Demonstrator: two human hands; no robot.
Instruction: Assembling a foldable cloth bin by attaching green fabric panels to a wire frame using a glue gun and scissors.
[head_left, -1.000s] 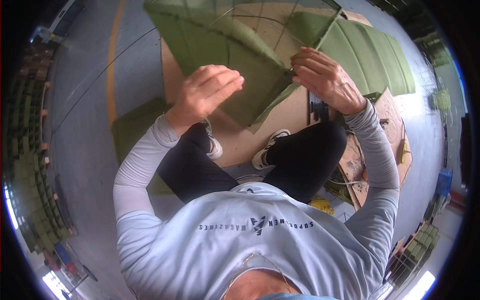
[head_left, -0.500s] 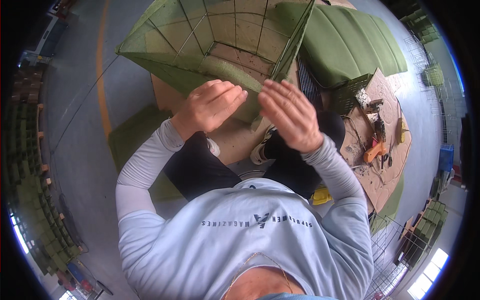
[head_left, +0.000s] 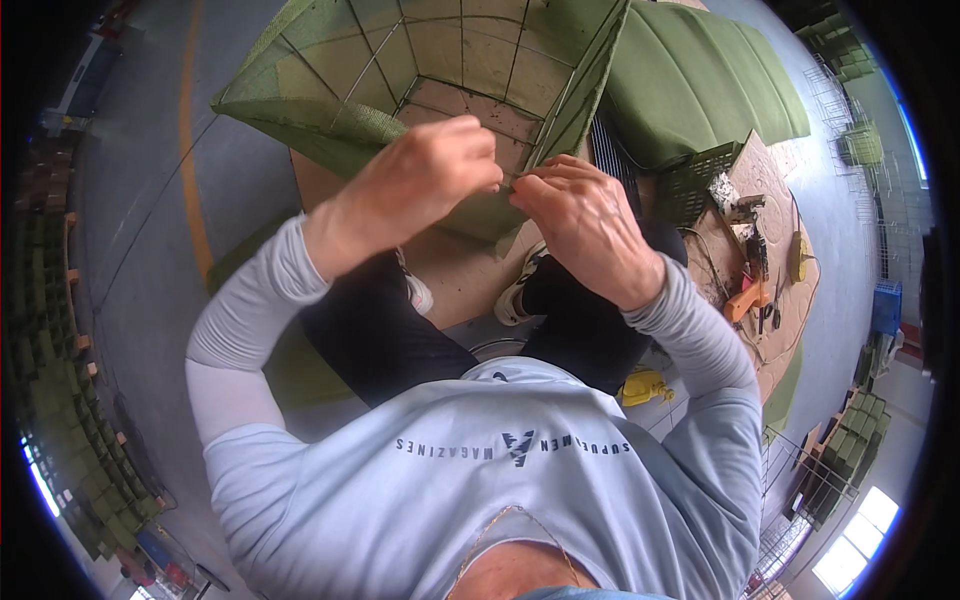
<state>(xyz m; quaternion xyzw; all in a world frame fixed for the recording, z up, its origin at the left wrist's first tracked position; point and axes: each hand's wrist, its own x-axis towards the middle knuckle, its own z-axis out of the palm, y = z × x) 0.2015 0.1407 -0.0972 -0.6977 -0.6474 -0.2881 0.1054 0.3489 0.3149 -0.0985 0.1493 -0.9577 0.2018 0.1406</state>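
Observation:
In front of me stands an open-topped wire-frame box [head_left: 463, 45] lined with green mesh fabric [head_left: 320, 118]. At its near right corner my two hands meet, fingertips almost touching. My left hand [head_left: 435, 170] is closed, its fingers curled down over the near rim; what they grip is hidden. My right hand [head_left: 585, 215] is closed in a pinch at the corner, on the edge of the green mesh. The folded mesh edge runs along the near rim and disappears behind my left hand. Brown board shows at the bottom of the box.
Stacked green panels [head_left: 705, 85] lie at the far right. Beside my right knee are a green plastic basket [head_left: 700, 185] and a cardboard sheet [head_left: 785, 225] bearing an orange-handled tool [head_left: 747, 300]. A yellow object [head_left: 645, 388] lies by my right thigh. Green stacks [head_left: 50, 400] line the left side.
Both hands have closed from flat, stretched fingers to curled, pinching ones and come together at the near right corner. The box appears shifted slightly left in view.

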